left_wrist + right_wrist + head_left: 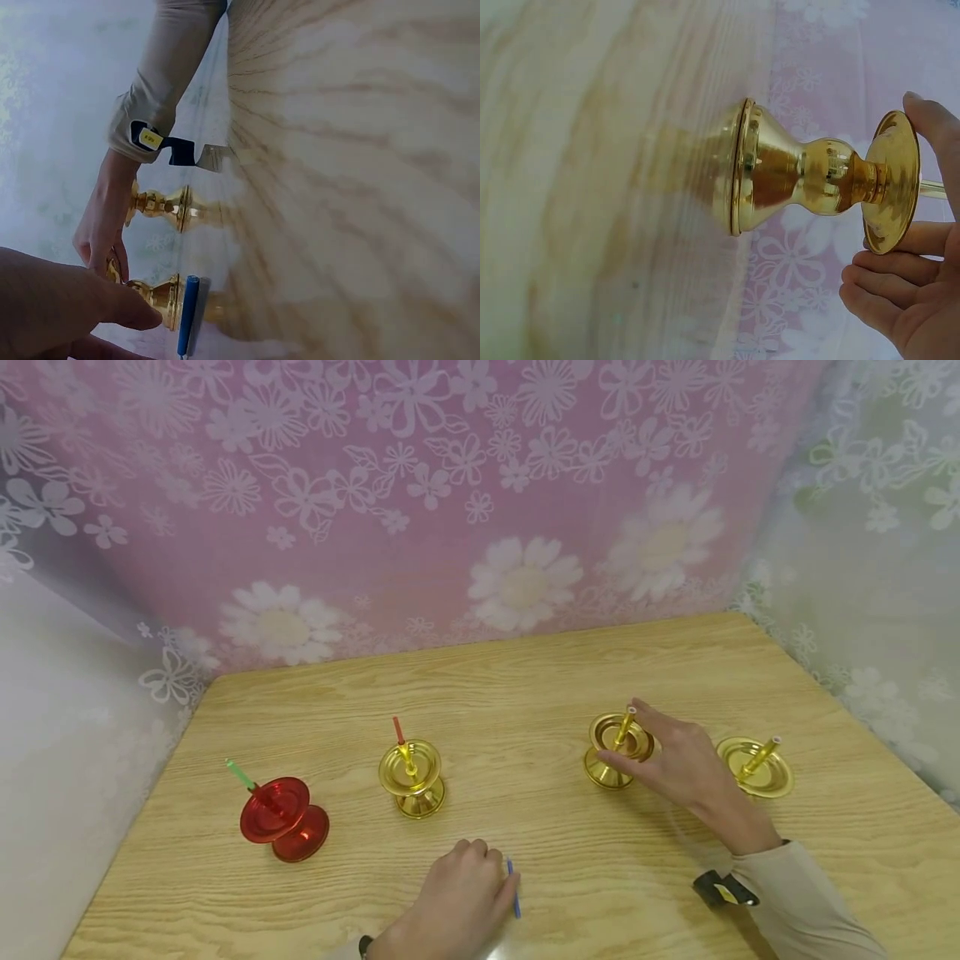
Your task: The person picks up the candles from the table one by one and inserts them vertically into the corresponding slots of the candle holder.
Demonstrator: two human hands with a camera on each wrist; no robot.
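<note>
My right hand (678, 768) holds a gold candle holder (609, 774) by its dish, thumb and index finger at opposite sides of the rim. In the right wrist view, this candle holder (772, 169) stands upright with its base at the tabletop; the other fingers are loosely bent below the dish. A thin blue candle (514, 897) lies on the table beside my left hand (461, 902). In the left wrist view, the thumb of the left hand (67, 300) reaches close to the blue candle (187, 315), a small gap between them.
Left on the wooden table (517, 693), a red candle holder (300, 835) bears a green candle (240, 774). Near the middle, another gold holder (420, 797) bears a red candle (398, 731). A further gold holder (776, 774) stands right, partly behind my right hand. Floral cloth (420, 552) hangs behind.
</note>
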